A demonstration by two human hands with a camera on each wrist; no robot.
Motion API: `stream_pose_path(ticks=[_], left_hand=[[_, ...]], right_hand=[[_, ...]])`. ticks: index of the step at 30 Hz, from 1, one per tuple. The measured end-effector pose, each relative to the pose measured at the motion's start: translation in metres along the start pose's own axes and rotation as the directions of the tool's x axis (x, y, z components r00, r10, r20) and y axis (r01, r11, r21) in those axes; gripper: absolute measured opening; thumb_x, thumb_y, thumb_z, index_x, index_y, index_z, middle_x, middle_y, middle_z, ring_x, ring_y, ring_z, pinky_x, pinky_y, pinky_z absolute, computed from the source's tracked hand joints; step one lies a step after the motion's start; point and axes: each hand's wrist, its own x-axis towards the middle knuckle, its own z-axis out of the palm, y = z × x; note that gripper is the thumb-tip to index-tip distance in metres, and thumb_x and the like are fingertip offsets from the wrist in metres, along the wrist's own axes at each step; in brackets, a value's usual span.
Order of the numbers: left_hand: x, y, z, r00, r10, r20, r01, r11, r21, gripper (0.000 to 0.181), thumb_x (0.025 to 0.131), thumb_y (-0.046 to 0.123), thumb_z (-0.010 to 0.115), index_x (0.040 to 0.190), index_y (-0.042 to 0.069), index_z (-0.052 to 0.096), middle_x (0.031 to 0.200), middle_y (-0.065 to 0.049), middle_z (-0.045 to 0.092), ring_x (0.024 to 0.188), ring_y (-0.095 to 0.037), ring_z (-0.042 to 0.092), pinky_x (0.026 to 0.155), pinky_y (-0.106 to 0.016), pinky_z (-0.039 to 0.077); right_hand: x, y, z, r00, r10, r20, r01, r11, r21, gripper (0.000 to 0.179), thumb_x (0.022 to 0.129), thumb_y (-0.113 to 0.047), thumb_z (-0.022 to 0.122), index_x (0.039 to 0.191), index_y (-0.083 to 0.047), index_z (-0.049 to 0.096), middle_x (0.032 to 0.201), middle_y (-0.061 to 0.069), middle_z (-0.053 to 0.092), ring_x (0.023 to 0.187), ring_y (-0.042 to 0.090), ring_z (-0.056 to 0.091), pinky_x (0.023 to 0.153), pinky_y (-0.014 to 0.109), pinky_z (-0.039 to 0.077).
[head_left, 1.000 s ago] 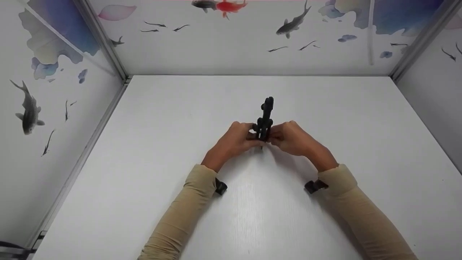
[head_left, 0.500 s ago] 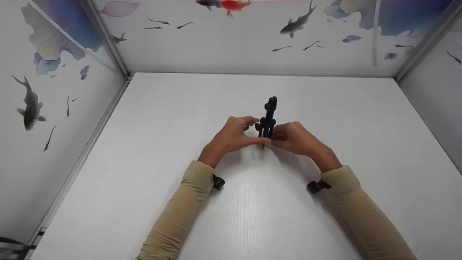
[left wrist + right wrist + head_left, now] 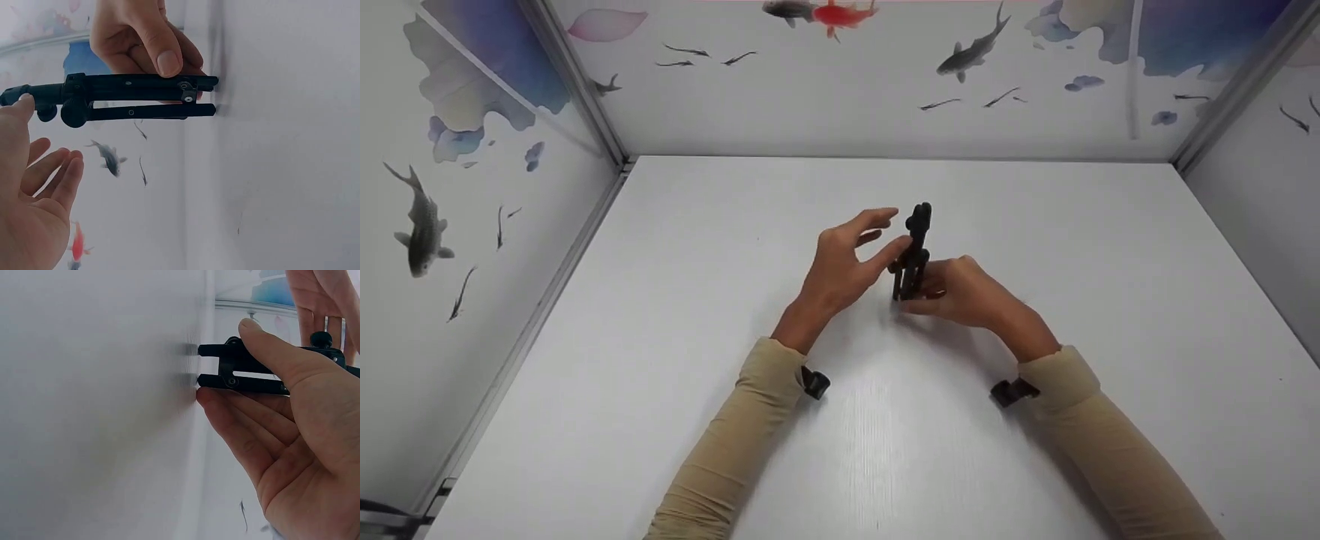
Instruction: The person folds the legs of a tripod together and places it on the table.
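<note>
A small black tripod [image 3: 919,244] with its legs folded together stands upright on the white table. Its leg tips sit right at the tabletop, and round knobs stick out around its middle in the left wrist view. My right hand [image 3: 971,296] holds the folded legs low down, thumb on the near side and fingers behind. My left hand [image 3: 840,266] is beside the upper part, its fingers spread loosely and its thumb at the column [image 3: 42,93]. Part of the legs is hidden behind the right thumb in the right wrist view.
The white table [image 3: 660,300] runs back to a white panel [image 3: 840,105] printed with fish. Side panels in metal frames stand left and right. A black wrist camera [image 3: 815,382] sits at the left cuff, another [image 3: 1011,391] at the right cuff.
My left hand has let go of the tripod's lower legs and risen to its upper column, fingers spreading. My right hand keeps hold low on the legs, its thumb now further across them.
</note>
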Motion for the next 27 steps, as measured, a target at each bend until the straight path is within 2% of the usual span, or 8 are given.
stream_pose_path(ticks=[7, 12, 15, 19, 22, 27], left_hand=[[0.001, 0.008, 0.005, 0.991, 0.105, -0.080, -0.108, 0.994, -0.034, 0.040, 0.104, 0.031, 0.075, 0.140, 0.014, 0.070, 0.137, -0.002, 0.076, 0.124, -0.011, 0.073, 0.107, -0.026, 0.059], [0.002, 0.013, 0.008, 0.983, 0.164, -0.085, -0.168, 0.985, -0.046, 0.039, 0.104, 0.026, 0.076, 0.141, 0.013, 0.070, 0.137, -0.004, 0.076, 0.125, -0.016, 0.073, 0.108, -0.028, 0.059], [0.001, 0.014, 0.008, 0.978, 0.187, -0.088, -0.191, 0.981, -0.036, 0.039, 0.104, 0.026, 0.076, 0.141, 0.013, 0.071, 0.137, -0.003, 0.076, 0.126, -0.014, 0.072, 0.108, -0.029, 0.059], [0.002, 0.015, 0.008, 0.971, 0.212, -0.108, -0.216, 0.976, -0.027, 0.039, 0.104, 0.026, 0.076, 0.141, 0.014, 0.071, 0.135, -0.002, 0.077, 0.123, -0.011, 0.072, 0.105, -0.029, 0.060], [0.003, 0.014, 0.007, 0.964, 0.235, -0.125, -0.240, 0.971, -0.025, 0.039, 0.103, 0.025, 0.077, 0.140, 0.014, 0.072, 0.129, -0.001, 0.078, 0.118, -0.012, 0.072, 0.099, -0.029, 0.062], [0.005, 0.013, 0.003, 0.952, 0.265, -0.152, -0.275, 0.960, -0.047, 0.037, 0.102, 0.020, 0.079, 0.138, 0.012, 0.073, 0.119, -0.003, 0.080, 0.110, -0.014, 0.073, 0.090, -0.029, 0.063]], right_hand=[[0.001, -0.002, 0.002, 0.999, -0.021, -0.034, 0.020, 0.999, -0.031, 0.034, 0.094, -0.032, 0.088, 0.124, -0.018, 0.081, 0.095, -0.004, 0.085, 0.090, 0.008, 0.082, 0.079, 0.030, 0.062], [0.000, -0.004, 0.003, 0.997, -0.047, -0.054, 0.043, 0.996, -0.075, 0.027, 0.093, -0.031, 0.088, 0.115, -0.015, 0.083, 0.089, -0.004, 0.084, 0.084, 0.008, 0.081, 0.072, 0.028, 0.058], [0.000, -0.005, 0.003, 0.998, -0.037, -0.055, 0.033, 0.997, -0.072, 0.023, 0.093, -0.030, 0.088, 0.108, -0.014, 0.084, 0.087, -0.003, 0.084, 0.081, 0.008, 0.079, 0.071, 0.028, 0.057], [-0.001, -0.007, 0.003, 0.998, -0.037, -0.044, 0.034, 0.997, -0.076, 0.020, 0.093, -0.028, 0.088, 0.106, -0.013, 0.084, 0.086, -0.003, 0.083, 0.076, 0.008, 0.076, 0.068, 0.030, 0.054], [-0.002, -0.009, 0.003, 0.998, -0.045, -0.038, 0.041, 0.995, -0.091, 0.018, 0.093, -0.026, 0.087, 0.106, -0.014, 0.083, 0.084, -0.005, 0.083, 0.074, 0.008, 0.073, 0.068, 0.031, 0.054], [-0.002, -0.011, 0.003, 0.998, -0.057, -0.038, 0.052, 0.991, -0.126, 0.016, 0.093, -0.025, 0.086, 0.104, -0.014, 0.081, 0.085, -0.005, 0.083, 0.077, 0.009, 0.074, 0.075, 0.035, 0.059]])
